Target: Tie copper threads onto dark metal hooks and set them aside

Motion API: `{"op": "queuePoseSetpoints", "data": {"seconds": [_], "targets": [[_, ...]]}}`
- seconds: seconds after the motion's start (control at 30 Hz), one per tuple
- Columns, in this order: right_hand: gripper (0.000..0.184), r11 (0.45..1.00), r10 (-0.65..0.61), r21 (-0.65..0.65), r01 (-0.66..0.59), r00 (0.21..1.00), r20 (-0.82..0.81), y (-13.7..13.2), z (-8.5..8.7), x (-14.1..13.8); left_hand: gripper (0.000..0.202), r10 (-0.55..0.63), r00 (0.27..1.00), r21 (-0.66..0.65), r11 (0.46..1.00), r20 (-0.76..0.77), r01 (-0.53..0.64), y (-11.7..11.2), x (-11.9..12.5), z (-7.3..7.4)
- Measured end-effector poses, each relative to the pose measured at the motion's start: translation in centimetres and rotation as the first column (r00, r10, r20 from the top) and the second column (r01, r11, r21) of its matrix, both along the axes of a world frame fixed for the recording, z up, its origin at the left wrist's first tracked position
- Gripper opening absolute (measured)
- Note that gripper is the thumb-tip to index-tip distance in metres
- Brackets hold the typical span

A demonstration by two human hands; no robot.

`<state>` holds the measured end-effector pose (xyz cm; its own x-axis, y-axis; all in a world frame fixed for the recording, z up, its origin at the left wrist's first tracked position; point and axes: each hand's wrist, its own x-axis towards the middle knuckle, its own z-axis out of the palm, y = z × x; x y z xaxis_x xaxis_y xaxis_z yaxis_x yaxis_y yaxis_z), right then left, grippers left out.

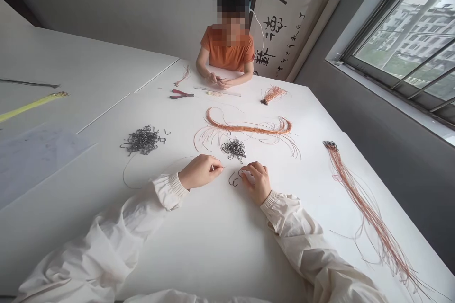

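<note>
My left hand (201,171) is closed in a pinch on a thin line, whose tip pokes out past the fingertips. A loop of this fine line (123,177) trails on the table to the left. My right hand (258,182) has its fingers curled with thumb and forefinger at a dark fish hook (234,179); a second hook seems to lie against it. Just beyond both hands sits a small pile of fish hooks (234,149). Behind that pile stretches a bundle of orange line (249,128) with loose, curling strands.
A larger hook pile (144,140) lies to the left. Hooks tied to orange lines (362,199) run along the right edge, with a shorter bundle (273,94) farther back. Across the table, a person in an orange shirt (225,52) sits near red-handled pliers (181,94).
</note>
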<state>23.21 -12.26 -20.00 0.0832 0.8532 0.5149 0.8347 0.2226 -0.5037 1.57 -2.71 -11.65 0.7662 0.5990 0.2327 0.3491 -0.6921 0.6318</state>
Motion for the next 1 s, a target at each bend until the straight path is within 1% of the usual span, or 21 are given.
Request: {"op": "queuePoseSetpoints", "data": {"seconds": [0.13,0.23,0.37,0.5,0.6,0.7,0.83,0.9,1.0], "targets": [[0.027,1.0,-0.03,-0.006,0.03,0.999,-0.016,0.0,-0.1,0.5,0.022,0.008,0.999,-0.01,1.0,-0.051,-0.009,0.4,-0.1,-0.1],[0.02,0.999,-0.035,-0.013,0.034,0.999,-0.027,-0.1,0.2,0.6,0.021,0.003,0.998,-0.021,1.0,-0.069,-0.005,0.4,-0.1,-0.3],[0.01,0.999,0.0,-0.043,-0.001,1.0,-0.022,-0.7,0.7,0.2,0.022,-0.003,0.997,-0.029,1.0,-0.078,0.001,0.3,0.0,-0.3],[0.007,0.996,0.014,-0.084,-0.016,1.0,-0.027,-1.1,0.7,0.2,0.023,-0.013,0.997,-0.033,0.999,-0.081,0.01,0.3,0.0,-0.2],[0.014,0.995,-0.004,-0.104,-0.002,0.998,-0.057,-1.0,0.5,0.5,0.023,-0.016,0.997,-0.037,0.999,-0.08,0.013,0.2,0.1,-0.1],[0.014,0.994,-0.037,-0.109,0.024,0.992,-0.121,-0.7,0.3,0.6,0.023,-0.019,0.997,-0.042,0.999,-0.074,0.016,0.1,0.2,-0.1],[0.014,0.993,-0.038,-0.116,0.01,0.969,-0.243,-0.6,0.3,0.3,0.025,-0.031,0.998,-0.038,0.999,-0.059,0.028,0.0,0.2,-0.1],[0.014,0.994,-0.048,-0.113,0.012,0.945,-0.325,-0.7,0.4,0.2,0.025,-0.036,0.998,-0.033,0.999,-0.05,0.034,0.0,0.3,-0.1],[0.019,0.996,-0.061,-0.09,0.022,0.885,-0.462,-0.8,1.0,0.0,0.025,-0.026,0.999,-0.043,0.999,-0.031,0.024,-0.2,0.4,0.0]]}}
